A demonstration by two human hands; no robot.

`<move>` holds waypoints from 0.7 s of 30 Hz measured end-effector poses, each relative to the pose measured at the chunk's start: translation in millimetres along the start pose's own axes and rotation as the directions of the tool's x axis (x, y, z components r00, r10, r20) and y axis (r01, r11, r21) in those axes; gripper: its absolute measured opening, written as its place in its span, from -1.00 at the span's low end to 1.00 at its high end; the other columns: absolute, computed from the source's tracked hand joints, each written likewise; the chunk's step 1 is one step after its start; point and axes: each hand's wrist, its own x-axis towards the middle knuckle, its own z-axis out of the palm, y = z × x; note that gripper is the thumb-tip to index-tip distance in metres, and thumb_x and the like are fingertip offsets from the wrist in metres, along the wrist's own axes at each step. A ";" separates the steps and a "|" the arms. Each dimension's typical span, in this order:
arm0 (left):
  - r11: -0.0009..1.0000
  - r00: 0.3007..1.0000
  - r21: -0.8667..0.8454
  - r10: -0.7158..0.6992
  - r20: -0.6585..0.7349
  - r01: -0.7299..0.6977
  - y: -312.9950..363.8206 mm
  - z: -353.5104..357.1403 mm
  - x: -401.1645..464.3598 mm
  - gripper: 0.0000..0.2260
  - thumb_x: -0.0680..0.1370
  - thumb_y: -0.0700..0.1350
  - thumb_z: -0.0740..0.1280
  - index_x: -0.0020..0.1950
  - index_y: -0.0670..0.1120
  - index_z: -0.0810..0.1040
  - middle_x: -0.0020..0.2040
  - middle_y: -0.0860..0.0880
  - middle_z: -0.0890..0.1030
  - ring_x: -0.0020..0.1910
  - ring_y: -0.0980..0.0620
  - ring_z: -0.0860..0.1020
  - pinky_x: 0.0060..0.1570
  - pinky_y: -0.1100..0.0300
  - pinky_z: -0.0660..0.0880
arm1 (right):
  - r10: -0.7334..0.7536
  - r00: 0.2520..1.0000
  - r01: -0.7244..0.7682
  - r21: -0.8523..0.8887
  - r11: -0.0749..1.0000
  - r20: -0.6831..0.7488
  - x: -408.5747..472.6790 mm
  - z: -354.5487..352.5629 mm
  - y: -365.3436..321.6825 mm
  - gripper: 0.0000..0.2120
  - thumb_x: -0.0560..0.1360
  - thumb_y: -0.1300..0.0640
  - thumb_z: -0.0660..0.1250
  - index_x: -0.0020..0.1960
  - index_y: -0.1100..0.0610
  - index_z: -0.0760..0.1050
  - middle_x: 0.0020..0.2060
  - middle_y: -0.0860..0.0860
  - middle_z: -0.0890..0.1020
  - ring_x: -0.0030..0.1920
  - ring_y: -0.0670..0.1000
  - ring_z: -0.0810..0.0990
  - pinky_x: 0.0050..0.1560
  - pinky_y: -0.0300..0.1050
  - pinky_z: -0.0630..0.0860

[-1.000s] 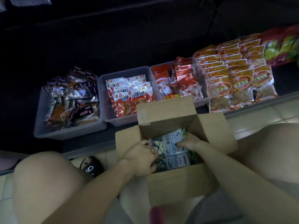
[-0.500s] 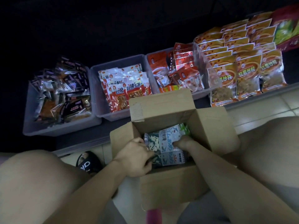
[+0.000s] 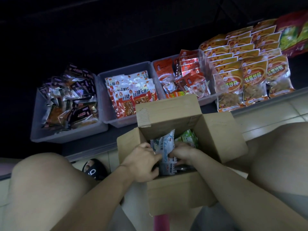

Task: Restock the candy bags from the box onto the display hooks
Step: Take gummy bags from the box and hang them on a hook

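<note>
Head cam: a blue-white candy bag (image 3: 164, 148), flat in the cardboard box (image 3: 175, 189) a second ago, is now stood upright, pinched by left hand (image 3: 141, 161) and right hand (image 3: 182, 153), so it's basically ready for hooks.

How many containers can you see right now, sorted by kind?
Grey plastic bins holding snack packs: 3
Cardboard box, open, both hands inside: 1
Total: 4 containers
</note>
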 end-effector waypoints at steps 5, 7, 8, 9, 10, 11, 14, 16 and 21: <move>0.993 0.994 -0.056 -0.103 0.028 0.105 3.8 -1.2 4.4 -0.16 0.45 0.36 0.32 0.58 -0.09 0.19 0.47 -0.07 0.45 0.40 -0.05 0.47 0.56 0.09 0.15 | -0.049 0.998 0.042 0.180 0.983 0.036 -25.7 7.2 -22.9 -0.70 0.55 0.47 0.20 0.13 0.20 0.58 0.02 0.16 0.66 -0.03 0.07 0.65 -0.16 -0.09 0.68; 0.985 0.990 -0.104 -0.137 0.025 0.139 6.0 -4.0 5.3 -0.03 0.44 0.37 0.36 0.65 -0.12 0.08 0.59 -0.09 0.29 0.53 -0.04 0.34 0.60 0.11 0.05 | -0.069 0.997 0.056 0.302 0.952 0.035 -36.3 2.7 -33.4 -0.68 0.54 0.47 0.22 0.23 0.28 0.56 0.07 0.21 0.67 -0.01 0.11 0.68 -0.18 -0.10 0.70; 0.977 0.988 -0.147 -0.155 0.009 0.155 6.8 -5.4 5.8 0.00 0.42 0.38 0.38 0.65 -0.12 0.06 0.61 -0.08 0.27 0.54 -0.03 0.32 0.59 0.13 0.05 | -0.081 0.996 0.066 0.354 0.933 0.030 -43.0 -0.6 -38.7 -0.69 0.53 0.48 0.24 0.22 0.30 0.56 0.07 0.23 0.67 -0.01 0.12 0.69 -0.20 -0.12 0.70; 0.964 0.984 -0.202 -0.180 -0.010 0.174 7.8 -7.1 6.4 0.01 0.40 0.39 0.40 0.65 -0.11 0.07 0.60 -0.06 0.28 0.53 -0.02 0.32 0.58 0.15 0.07 | -0.099 0.995 0.082 0.389 0.918 0.026 -50.4 -3.9 -43.5 -0.71 0.52 0.48 0.26 0.19 0.31 0.58 0.05 0.23 0.68 -0.03 0.11 0.69 -0.23 -0.14 0.69; 0.945 0.977 -0.261 -0.212 -0.032 0.196 8.7 -8.9 6.7 0.00 0.40 0.39 0.41 0.65 -0.08 0.09 0.58 -0.03 0.31 0.51 -0.02 0.35 0.56 0.15 0.12 | -0.122 0.992 0.101 0.410 0.906 0.024 -58.2 -7.5 -47.3 -0.74 0.52 0.47 0.27 0.16 0.31 0.59 0.02 0.21 0.69 -0.04 0.10 0.69 -0.24 -0.16 0.68; 0.923 0.969 -0.317 -0.245 -0.044 0.219 9.0 -9.9 7.3 -0.03 0.41 0.37 0.42 0.64 -0.05 0.11 0.57 0.00 0.35 0.48 -0.03 0.38 0.53 0.15 0.18 | -0.143 0.989 0.120 0.420 0.899 0.023 -66.1 -10.3 -49.8 -0.75 0.53 0.46 0.28 0.16 0.32 0.60 0.02 0.21 0.70 -0.03 0.09 0.70 -0.23 -0.17 0.68; 0.859 0.951 -0.451 -0.301 -0.066 0.240 10.3 -16.3 6.5 -0.33 0.57 0.16 0.39 0.60 0.02 0.22 0.48 0.01 0.46 0.38 -0.06 0.48 0.33 0.10 0.42 | -0.191 0.981 0.164 0.427 0.889 0.020 -88.4 -15.3 -52.5 -0.76 0.57 0.44 0.29 0.21 0.32 0.58 0.10 0.26 0.71 0.04 0.13 0.72 -0.12 -0.12 0.72; 0.825 0.947 -0.524 -0.306 -0.101 0.211 12.1 -23.2 3.2 -0.48 0.63 0.00 0.35 0.57 -0.02 0.31 0.43 -0.03 0.50 0.35 -0.07 0.51 0.26 0.07 0.48 | -0.221 0.975 0.197 0.438 0.877 0.004 -100.9 -15.7 -52.9 -0.76 0.58 0.43 0.31 0.22 0.33 0.58 0.11 0.27 0.71 0.08 0.15 0.73 -0.04 -0.09 0.72; 0.725 0.910 -0.673 -0.365 -0.195 0.147 9.6 -40.6 -8.3 -0.65 0.66 -0.13 0.34 0.45 0.00 0.50 0.23 -0.03 0.67 0.12 0.03 0.61 0.08 0.18 0.52 | -0.360 0.932 0.307 0.439 0.845 0.041 -125.1 -17.1 -58.4 -0.79 0.62 0.24 0.38 0.20 0.32 0.60 0.04 0.23 0.75 0.04 0.11 0.76 0.06 -0.08 0.70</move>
